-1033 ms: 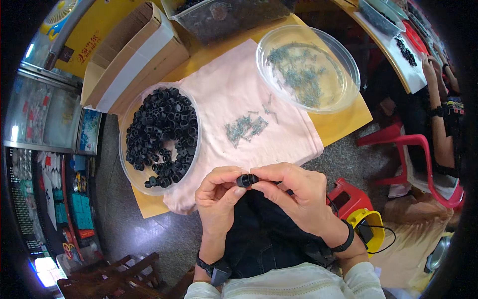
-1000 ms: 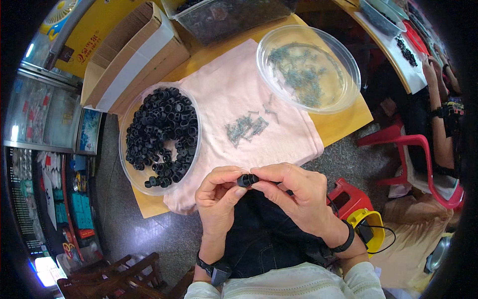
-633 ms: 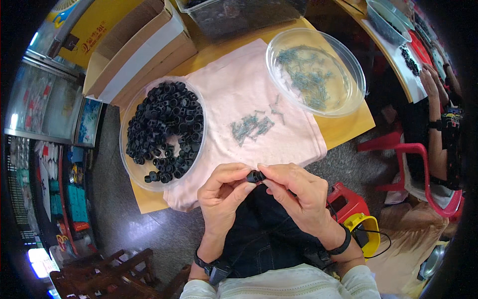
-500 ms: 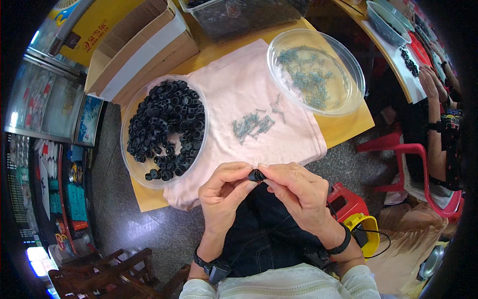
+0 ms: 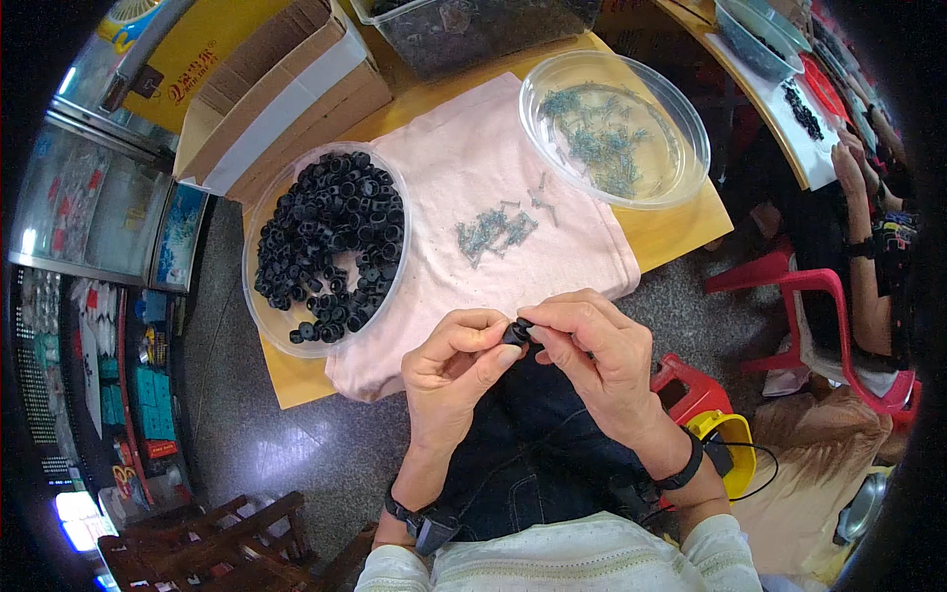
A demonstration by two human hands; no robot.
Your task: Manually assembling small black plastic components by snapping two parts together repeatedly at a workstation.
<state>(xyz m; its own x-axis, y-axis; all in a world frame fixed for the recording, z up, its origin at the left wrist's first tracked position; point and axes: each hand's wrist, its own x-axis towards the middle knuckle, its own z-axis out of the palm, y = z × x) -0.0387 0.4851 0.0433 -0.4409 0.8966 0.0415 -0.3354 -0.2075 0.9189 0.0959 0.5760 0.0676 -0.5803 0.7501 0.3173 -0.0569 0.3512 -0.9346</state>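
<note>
Over my lap, at the near edge of the pink cloth (image 5: 434, 133), both hands meet on a small black plastic part (image 5: 514, 333). My left hand (image 5: 446, 370) pinches its left side between thumb and fingers. On the other side, my right hand (image 5: 600, 367) grips its upper right end with the fingertips; whether it is one piece or two I cannot tell. A loose pile of thin silvery metal pieces (image 5: 493, 234) lies on the cloth beyond my hands. To the left stands a round clear tub (image 5: 249, 281) with many black plastic caps (image 5: 330, 232).
A second clear round tub (image 5: 702, 148), holding more metal pieces, stands at the far right. Behind are an open cardboard box (image 5: 281, 123) and a grey plastic bin (image 5: 473, 39). A red plastic chair (image 5: 838, 306) stands right, near another person's arm (image 5: 868, 296).
The black part now shows more of its length, tilted between my fingertips. My right fingers have shifted slightly up and right on it. The whole view has moved a little.
</note>
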